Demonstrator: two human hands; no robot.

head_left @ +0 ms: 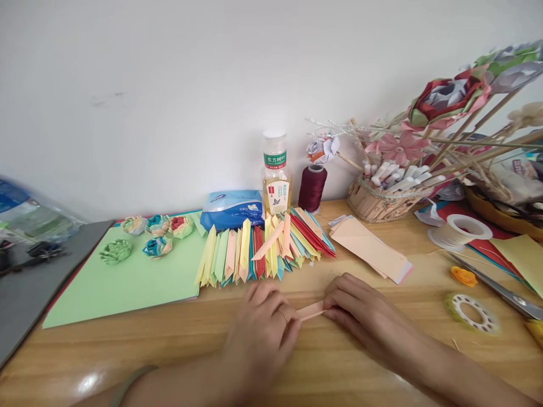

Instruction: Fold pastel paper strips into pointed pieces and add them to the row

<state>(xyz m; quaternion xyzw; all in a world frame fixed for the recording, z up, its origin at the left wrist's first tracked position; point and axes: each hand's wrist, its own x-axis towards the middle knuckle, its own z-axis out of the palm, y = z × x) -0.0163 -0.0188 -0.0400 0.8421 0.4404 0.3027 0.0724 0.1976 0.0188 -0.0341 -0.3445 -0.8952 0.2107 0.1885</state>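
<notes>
A narrow folded strip of peach paper (311, 311) stretches between my two hands, low over the wooden table (190, 350). My left hand (265, 322), with a ring on one finger, is closed on the strip's left end. At the right end, the fingertips of my right hand (360, 308) pinch it. Just beyond my hands lies a row of folded paper strips (244, 254) in yellow, green, peach, red and blue. Behind my right hand rests a stack of flat peach paper pieces (369, 246). My fingers hide both ends of the held strip.
Paper flowers (156, 247) sit on green sheets (127, 288) at left. A tissue pack (233, 209), a drink bottle (276, 175) and a maroon thread cone (313, 187) stand along the wall. At right are a basket (382, 200), scissors (504, 291), a tape roll (472, 314) and a white spool (460, 230).
</notes>
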